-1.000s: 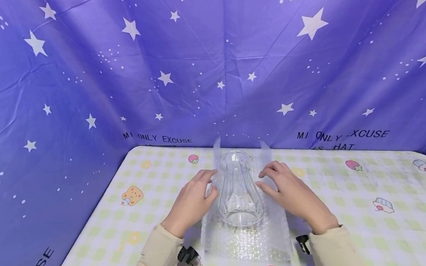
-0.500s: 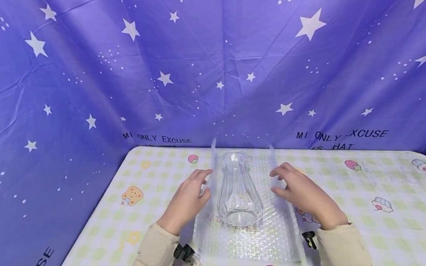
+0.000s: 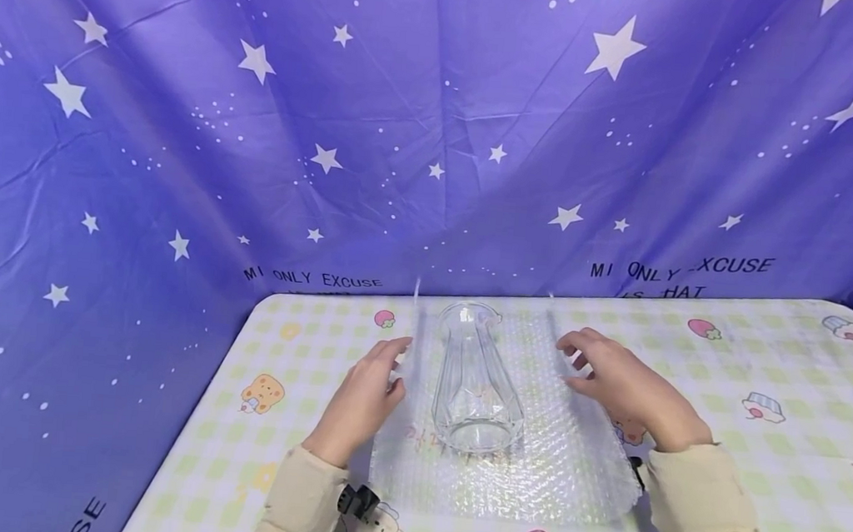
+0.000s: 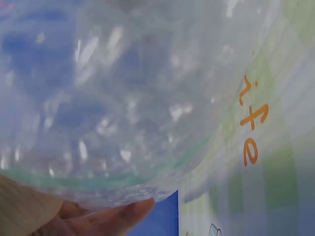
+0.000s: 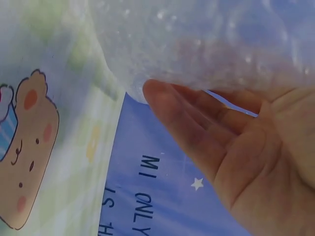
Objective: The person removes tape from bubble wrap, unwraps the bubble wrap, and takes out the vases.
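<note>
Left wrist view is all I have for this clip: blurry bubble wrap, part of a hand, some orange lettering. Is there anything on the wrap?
Observer: Yes, the head view shows a clear glass vessel between the raised sides of the wrap.

Operator: And the right hand?

Observer: The right hand is at the wrap's other raised side, its fingertips at the edge.

Operator: Is either hand on the vessel?

Observer: No, in the head view a gap shows between the vessel and both the right hand and the left hand.
</note>
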`<action>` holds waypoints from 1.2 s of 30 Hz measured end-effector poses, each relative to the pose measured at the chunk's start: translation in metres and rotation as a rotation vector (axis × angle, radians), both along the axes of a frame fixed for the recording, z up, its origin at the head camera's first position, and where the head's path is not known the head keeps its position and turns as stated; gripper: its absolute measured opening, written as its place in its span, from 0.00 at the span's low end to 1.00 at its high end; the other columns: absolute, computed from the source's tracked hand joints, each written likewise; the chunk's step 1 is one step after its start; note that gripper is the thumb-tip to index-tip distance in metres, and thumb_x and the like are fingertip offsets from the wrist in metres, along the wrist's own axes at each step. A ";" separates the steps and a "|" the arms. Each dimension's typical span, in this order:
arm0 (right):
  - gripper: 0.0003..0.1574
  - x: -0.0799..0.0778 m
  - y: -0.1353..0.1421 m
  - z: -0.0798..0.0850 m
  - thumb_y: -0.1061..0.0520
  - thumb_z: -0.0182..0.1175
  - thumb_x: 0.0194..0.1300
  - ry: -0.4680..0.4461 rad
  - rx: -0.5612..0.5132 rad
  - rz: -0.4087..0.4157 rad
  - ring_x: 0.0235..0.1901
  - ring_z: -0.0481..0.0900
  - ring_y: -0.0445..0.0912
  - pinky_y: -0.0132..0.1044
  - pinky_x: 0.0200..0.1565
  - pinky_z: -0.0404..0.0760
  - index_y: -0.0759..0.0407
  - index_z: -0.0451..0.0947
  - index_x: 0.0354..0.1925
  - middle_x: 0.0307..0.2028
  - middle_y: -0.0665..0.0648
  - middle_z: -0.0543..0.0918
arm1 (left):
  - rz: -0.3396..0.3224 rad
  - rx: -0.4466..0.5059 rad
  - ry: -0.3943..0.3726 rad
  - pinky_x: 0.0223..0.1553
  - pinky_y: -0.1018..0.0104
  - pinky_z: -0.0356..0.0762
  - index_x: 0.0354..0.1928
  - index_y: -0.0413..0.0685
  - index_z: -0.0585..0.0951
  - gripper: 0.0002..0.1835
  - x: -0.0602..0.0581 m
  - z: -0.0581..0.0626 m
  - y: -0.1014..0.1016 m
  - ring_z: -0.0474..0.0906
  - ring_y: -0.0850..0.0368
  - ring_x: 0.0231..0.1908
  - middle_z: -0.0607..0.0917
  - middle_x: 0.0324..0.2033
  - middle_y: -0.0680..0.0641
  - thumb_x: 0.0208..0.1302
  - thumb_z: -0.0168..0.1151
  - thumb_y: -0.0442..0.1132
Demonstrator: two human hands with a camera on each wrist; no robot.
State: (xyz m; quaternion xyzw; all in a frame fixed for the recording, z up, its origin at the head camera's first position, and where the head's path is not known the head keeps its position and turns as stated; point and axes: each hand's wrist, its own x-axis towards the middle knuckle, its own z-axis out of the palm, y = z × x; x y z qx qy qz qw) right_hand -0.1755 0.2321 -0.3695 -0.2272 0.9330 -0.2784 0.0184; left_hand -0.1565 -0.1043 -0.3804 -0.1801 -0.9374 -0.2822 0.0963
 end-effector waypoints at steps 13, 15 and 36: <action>0.26 -0.004 0.017 -0.004 0.70 0.61 0.60 -0.091 -0.014 -0.021 0.45 0.80 0.59 0.50 0.43 0.83 0.72 0.70 0.58 0.49 0.67 0.77 | 0.017 -0.022 -0.017 0.50 0.56 0.83 0.65 0.37 0.71 0.29 -0.002 -0.004 -0.007 0.83 0.46 0.48 0.79 0.58 0.39 0.59 0.63 0.24; 0.27 -0.004 0.019 -0.005 0.69 0.61 0.61 -0.107 -0.019 -0.025 0.46 0.80 0.59 0.50 0.44 0.83 0.72 0.69 0.58 0.50 0.68 0.77 | 0.026 -0.031 -0.026 0.52 0.55 0.82 0.65 0.36 0.71 0.30 -0.003 -0.005 -0.008 0.83 0.45 0.49 0.79 0.59 0.38 0.59 0.64 0.24; 0.33 -0.003 0.035 -0.005 0.67 0.65 0.59 -0.169 -0.013 -0.060 0.45 0.81 0.58 0.45 0.40 0.82 0.74 0.68 0.61 0.51 0.71 0.77 | 0.082 -0.060 -0.132 0.52 0.52 0.82 0.65 0.32 0.69 0.34 -0.004 -0.006 -0.020 0.82 0.48 0.41 0.79 0.55 0.36 0.54 0.69 0.24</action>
